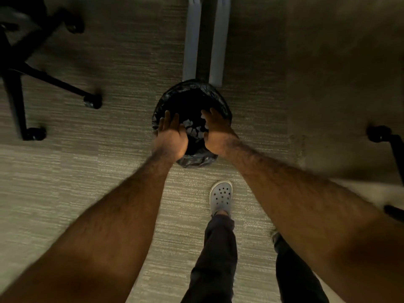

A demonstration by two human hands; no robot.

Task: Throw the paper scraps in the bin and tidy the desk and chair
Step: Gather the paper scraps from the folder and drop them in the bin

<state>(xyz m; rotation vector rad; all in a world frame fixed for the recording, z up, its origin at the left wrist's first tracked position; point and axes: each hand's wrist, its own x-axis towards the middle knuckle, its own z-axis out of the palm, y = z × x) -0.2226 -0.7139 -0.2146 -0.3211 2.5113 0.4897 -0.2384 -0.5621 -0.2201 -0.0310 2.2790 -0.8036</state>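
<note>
A round bin (192, 90) lined with a black bag stands on the carpet below me. Pale paper scraps (194, 129) show inside its dark mouth, between my two hands. My left hand (171, 136) hovers over the bin's near left rim, fingers apart and palm turned inward. My right hand (215, 132) is over the near right rim, fingers spread and pointing down into the bin. Neither hand grips anything that I can see.
A black office chair base (19, 84) with castors stands at the left. Two grey desk legs (204, 40) rise just behind the bin. Another chair's black castor and leg (384, 138) are at the right. My foot in a grey clog (221, 196) is planted near the bin.
</note>
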